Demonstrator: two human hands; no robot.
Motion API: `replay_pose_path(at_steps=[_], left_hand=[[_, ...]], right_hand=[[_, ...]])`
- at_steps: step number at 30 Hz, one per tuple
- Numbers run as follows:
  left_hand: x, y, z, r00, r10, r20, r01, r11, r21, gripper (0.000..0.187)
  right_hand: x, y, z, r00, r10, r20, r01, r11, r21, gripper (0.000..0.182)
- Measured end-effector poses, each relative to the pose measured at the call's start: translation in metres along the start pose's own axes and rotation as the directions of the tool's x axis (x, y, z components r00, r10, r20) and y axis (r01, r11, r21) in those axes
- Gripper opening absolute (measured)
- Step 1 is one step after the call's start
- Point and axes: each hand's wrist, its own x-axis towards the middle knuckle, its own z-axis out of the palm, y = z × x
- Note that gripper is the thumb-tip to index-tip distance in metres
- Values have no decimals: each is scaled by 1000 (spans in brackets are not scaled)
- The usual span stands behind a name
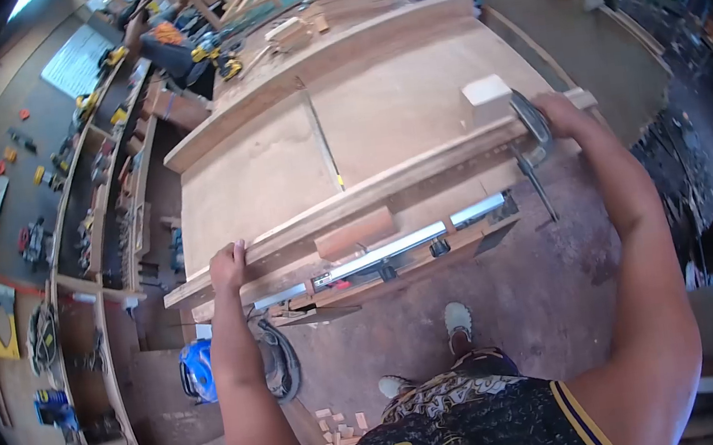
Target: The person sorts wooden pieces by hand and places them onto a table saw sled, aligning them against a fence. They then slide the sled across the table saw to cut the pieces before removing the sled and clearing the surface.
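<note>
A long wooden board [421, 170] lies across the near side of a wide plywood panel [251, 160]. Near its left end, my left hand [228, 267] is closed on the board, thumb on top. My right hand [555, 115] grips the board toward its right end, right beside a metal G-clamp [533, 121]; its fingertips are partly hidden. The clamp's frame arches over the board, and its screw handle [538, 191] hangs down in front. Behind the clamp sits a pale wood block [486, 95]. A narrow strip with a yellow tip [324, 142] lies on the panel.
Below the board are an aluminium rail [417, 242] and a wood block [355, 233]. A blue vacuum [198, 371] and wood offcuts [339, 429] are on the floor. Tool shelves [93, 255] line the left wall. Another person [171, 54] is at the far left near yellow drills [221, 61].
</note>
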Motion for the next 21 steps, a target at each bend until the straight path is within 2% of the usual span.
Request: replay_pose_path(at_steps=[1, 4, 5, 7, 8, 9, 10, 11, 12, 13, 14, 15, 16, 17, 18, 19, 21], left_hand=[[-6, -3, 0, 1000, -19, -8, 19, 1000, 5, 59], [-53, -9, 3, 990, 68, -123, -74, 996, -50, 53], [-73, -10, 2, 991, 51, -124, -57, 997, -50, 53], [-109, -16, 2, 967, 139, -212, -159, 984, -80, 45], [-130, -28, 5, 953, 193, -231, -207, 978, -36, 40], [-153, -26, 11, 956, 177, -235, -192, 980, -42, 40], [-179, -16, 19, 846, -107, -522, 22, 986, -166, 47], [-203, -10, 27, 590, -380, -712, 184, 922, -340, 56], [-231, -28, 61, 417, -621, -663, 146, 766, -626, 58], [-266, -47, 102, 246, -822, -514, 49, 540, -840, 61], [-301, -24, 131, 251, -956, -150, 9, 157, -988, 65], [-327, 14, 155, 279, -932, 230, -39, -251, -967, 70], [-329, 45, 164, 282, -929, 237, -50, -262, -964, 70], [-332, 79, 167, 494, -777, 391, -31, -465, -885, 80], [-344, 110, 168, 665, -557, 497, 41, -638, -769, 94], [-354, 135, 169, 786, -296, 542, 148, -762, -631, 110], [-333, 176, 164, 746, -295, 597, 95, -840, -534, 111]], right_hand=[[-8, -3, -7, 1000, 7, 10, -7, 1000, -30, 39], [-53, -4, -7, 998, -52, -18, 51, 998, -21, 37], [-73, -6, -7, 997, -72, -35, 72, 997, -13, 37], [-111, -14, -8, 998, -59, -27, 59, 998, -16, 34], [-128, -21, -12, 998, -60, -28, 60, 998, -15, 32], [-145, -28, -15, 998, -60, -28, 59, 998, -15, 30], [-161, -37, -16, 997, -72, -19, 72, 997, -19, 30], [-172, -43, -17, 997, -56, -49, 56, 998, 4, 27], [-178, -48, -19, 996, -39, -81, 41, 999, 26, 24], [-184, -53, -21, 996, -53, -69, 55, 998, 19, 24], [-189, -56, -22, 997, -51, -61, 54, 998, 38, 22], [-198, -60, -22, 997, -41, -64, 45, 997, 58, 20], [-201, -62, -22, 997, -45, -62, 48, 998, 45, 19], [-202, -64, -22, 996, -50, -68, 52, 998, 26, 19], [-209, -66, -19, 992, -69, -106, 73, 997, 33, 19], [-215, -68, -16, 986, -90, -138, 97, 994, 46, 20], [-219, -71, -13, 986, -115, -117, 119, 993, 22, 22]])
